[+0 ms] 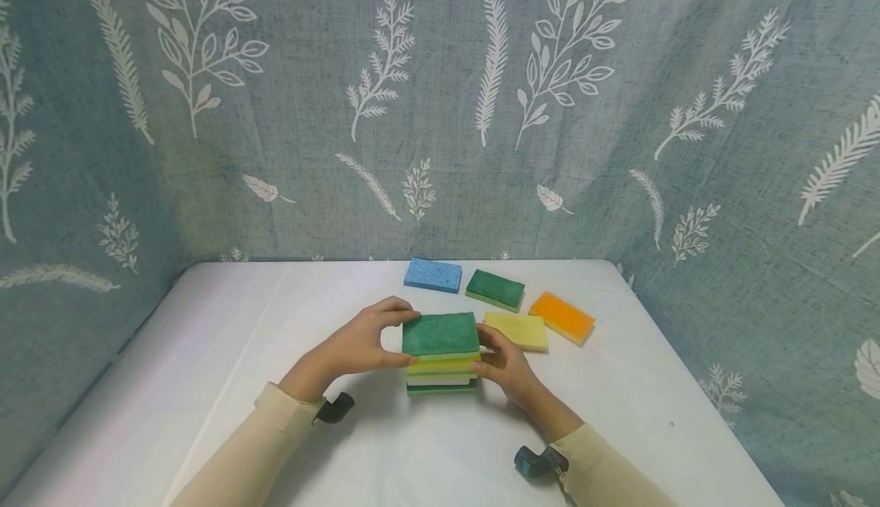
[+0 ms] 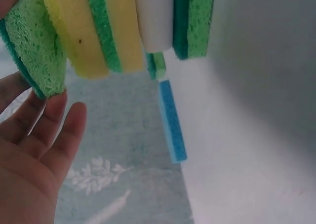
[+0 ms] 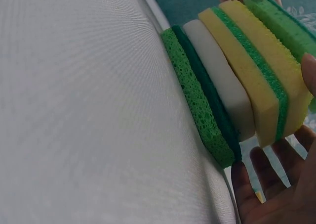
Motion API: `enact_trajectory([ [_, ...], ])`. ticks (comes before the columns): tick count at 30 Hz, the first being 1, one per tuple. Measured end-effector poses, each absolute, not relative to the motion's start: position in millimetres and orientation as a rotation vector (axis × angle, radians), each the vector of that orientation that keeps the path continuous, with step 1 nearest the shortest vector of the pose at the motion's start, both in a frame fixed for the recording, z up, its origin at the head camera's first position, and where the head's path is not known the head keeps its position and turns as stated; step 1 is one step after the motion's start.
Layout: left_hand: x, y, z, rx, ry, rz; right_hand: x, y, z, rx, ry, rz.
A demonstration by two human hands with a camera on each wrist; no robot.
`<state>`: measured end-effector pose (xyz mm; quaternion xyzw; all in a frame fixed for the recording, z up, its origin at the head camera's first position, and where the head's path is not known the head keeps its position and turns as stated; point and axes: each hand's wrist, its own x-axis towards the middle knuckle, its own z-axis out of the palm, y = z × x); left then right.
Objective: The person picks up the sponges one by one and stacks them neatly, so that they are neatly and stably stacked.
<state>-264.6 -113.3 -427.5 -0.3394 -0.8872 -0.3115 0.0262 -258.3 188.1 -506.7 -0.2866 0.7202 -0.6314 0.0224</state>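
The cloth [image 1: 440, 110] hangs beyond the far edge of the table [image 1: 385, 453] and along both sides. The stack [image 1: 441, 366] of sponges stands on the table, about midway between the left and right edges and back from the far edge. From the bottom, its layers run green, white and yellow with a green band.

The left hand [image 1: 364, 339] grasps the left end of the top sponge [image 1: 440, 335], thumb at the near corner, fingers at the far one. The right hand [image 1: 505, 362] grips the right end; its lower fingers spread along the far side of the stack.

The top sponge lies dark green face up, long axis left to right, nearly parallel to the table's far edge. The left wrist view shows it tilted against the yellow layer.

Beyond the right hand, which overlaps it, lies the yellow sponge [image 1: 519, 331], long axis left to right. Just beside it, the orange sponge [image 1: 562, 318] points towards the near right corner. The green sponge [image 1: 495, 289] slants likewise. The blue sponge [image 1: 432, 276] adjoins the far edge, nearly parallel to it.
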Motion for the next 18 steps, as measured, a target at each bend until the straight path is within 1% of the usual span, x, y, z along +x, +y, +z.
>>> enact_trajectory([
  [18,-265.3,-109.8,-431.0,-1.068,-2.736,-0.965,-255.7,186.8,-503.4,-0.868,2.262,-1.938],
])
